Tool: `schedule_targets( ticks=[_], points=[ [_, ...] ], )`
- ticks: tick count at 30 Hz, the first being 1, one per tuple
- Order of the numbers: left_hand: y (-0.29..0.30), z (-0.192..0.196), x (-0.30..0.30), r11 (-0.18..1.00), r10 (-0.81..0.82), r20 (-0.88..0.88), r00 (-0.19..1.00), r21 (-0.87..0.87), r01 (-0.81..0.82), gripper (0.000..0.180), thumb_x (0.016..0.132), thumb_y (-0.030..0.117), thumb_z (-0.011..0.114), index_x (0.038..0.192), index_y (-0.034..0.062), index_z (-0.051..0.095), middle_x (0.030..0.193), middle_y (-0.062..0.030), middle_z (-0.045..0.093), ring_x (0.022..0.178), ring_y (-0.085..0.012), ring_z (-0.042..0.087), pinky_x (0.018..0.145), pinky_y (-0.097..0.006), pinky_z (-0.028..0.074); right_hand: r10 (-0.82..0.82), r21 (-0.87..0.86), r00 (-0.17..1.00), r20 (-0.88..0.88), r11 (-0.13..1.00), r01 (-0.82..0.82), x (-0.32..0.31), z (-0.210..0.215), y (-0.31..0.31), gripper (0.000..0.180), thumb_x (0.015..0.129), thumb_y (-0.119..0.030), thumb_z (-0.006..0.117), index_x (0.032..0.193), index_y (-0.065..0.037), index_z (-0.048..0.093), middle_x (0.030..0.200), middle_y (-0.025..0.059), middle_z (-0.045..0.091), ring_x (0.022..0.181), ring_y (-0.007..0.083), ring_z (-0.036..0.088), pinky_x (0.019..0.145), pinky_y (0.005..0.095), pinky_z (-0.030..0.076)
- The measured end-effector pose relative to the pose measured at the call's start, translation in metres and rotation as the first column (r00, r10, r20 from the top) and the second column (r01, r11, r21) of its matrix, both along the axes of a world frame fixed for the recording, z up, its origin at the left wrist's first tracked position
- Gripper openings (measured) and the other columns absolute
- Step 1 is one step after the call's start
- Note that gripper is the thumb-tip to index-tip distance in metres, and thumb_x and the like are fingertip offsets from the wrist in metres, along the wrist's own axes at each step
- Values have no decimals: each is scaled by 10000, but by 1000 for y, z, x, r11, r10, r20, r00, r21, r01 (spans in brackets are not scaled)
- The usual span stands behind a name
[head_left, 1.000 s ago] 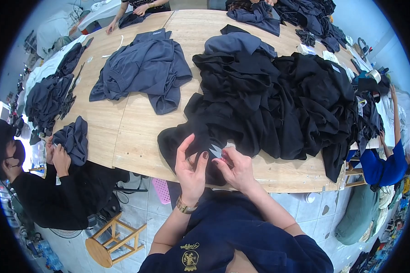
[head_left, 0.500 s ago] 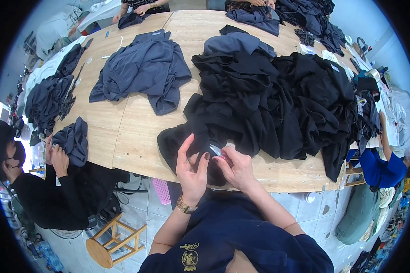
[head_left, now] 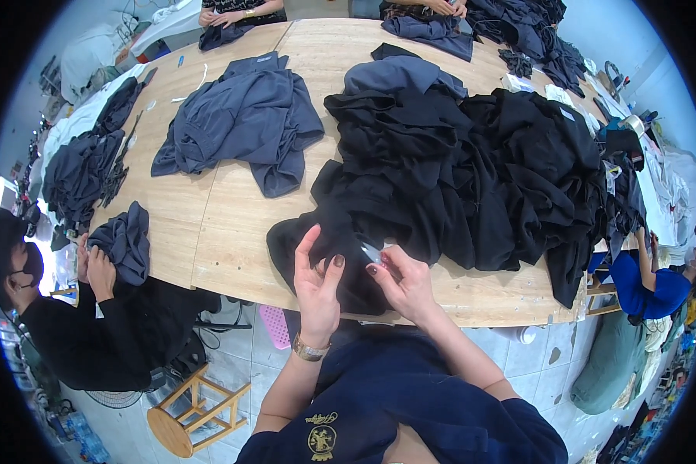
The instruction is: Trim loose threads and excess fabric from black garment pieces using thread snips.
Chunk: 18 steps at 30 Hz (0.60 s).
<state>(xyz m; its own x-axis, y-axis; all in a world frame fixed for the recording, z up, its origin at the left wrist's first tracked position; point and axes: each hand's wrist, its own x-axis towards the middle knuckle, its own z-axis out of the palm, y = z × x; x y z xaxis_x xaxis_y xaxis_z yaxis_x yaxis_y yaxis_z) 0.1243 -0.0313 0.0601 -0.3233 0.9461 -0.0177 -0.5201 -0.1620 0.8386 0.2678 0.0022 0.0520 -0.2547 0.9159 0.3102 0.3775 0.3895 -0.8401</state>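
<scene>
My right hand (head_left: 408, 284) is closed around a small pair of thread snips (head_left: 371, 253), whose pale metal blades point up and to the left. Just left of it, my left hand (head_left: 317, 288) is raised over the table edge with index finger and thumb apart; I see nothing between them. Its other fingers are partly hidden. Behind and beneath both hands lies a black garment (head_left: 301, 241), hanging over the near edge of the table. It runs into a large crumpled heap of black garments (head_left: 410, 147) spreading to the right.
A dark grey-blue garment (head_left: 240, 116) lies left of the heap on the wooden table (head_left: 232, 224). At the left, a masked co-worker (head_left: 93, 332) handles a grey garment (head_left: 124, 243). Others work across the table and at the right. A wooden stool (head_left: 197, 410) stands lower left.
My left thumb and index finger have moved apart, and the left hand has shifted slightly left. My right hand has stayed almost in place with the snips.
</scene>
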Motion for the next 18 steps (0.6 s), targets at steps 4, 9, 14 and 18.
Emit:
schedule_targets(
  ticks=[4, 9, 14, 18],
  points=[
    [1, 4, 2, 1000, -6, 16, 1000, -16, 7, 525, 861, -44, 574, 1333, 29, 355, 1026, -54, 593, 866, -54, 567, 797, -178, 454, 6, 50, 997, 71, 999, -10, -3, 2, -1, 277, 829, -297, 654, 826, -37, 561, 628, 107, 570, 522, 264, 573, 475, 329, 423],
    [0, 4, 3, 1000, 4, -28, 1000, -8, -4, 527, 866, -41, 568, 1338, 35, 346, 991, -51, 606, 864, -54, 566, 798, -179, 450, 7, 48, 995, 96, 999, -11, -3, 2, 0, 280, 826, -303, 655, 828, -39, 563, 632, 96, 576, 527, 266, 581, 472, 331, 431],
    [-1, 4, 2, 1000, 15, -62, 998, 8, -15, 524, 872, -40, 558, 1343, 41, 342, 977, -44, 607, 863, -53, 563, 800, -178, 447, 10, 24, 998, 60, 1000, -12, -2, 0, 1, 275, 826, -297, 654, 832, -37, 565, 632, 99, 576, 517, 266, 578, 473, 332, 430],
    [1, 3, -3, 999, -27, 26, 999, -26, 28, 520, 872, -39, 558, 1340, 44, 348, 987, -40, 601, 884, -55, 558, 812, -182, 444, 49, 58, 991, 123, 997, -57, 4, 1, 2, 277, 822, -304, 653, 820, -43, 561, 626, 91, 568, 519, 260, 570, 473, 331, 424]
  ],
)
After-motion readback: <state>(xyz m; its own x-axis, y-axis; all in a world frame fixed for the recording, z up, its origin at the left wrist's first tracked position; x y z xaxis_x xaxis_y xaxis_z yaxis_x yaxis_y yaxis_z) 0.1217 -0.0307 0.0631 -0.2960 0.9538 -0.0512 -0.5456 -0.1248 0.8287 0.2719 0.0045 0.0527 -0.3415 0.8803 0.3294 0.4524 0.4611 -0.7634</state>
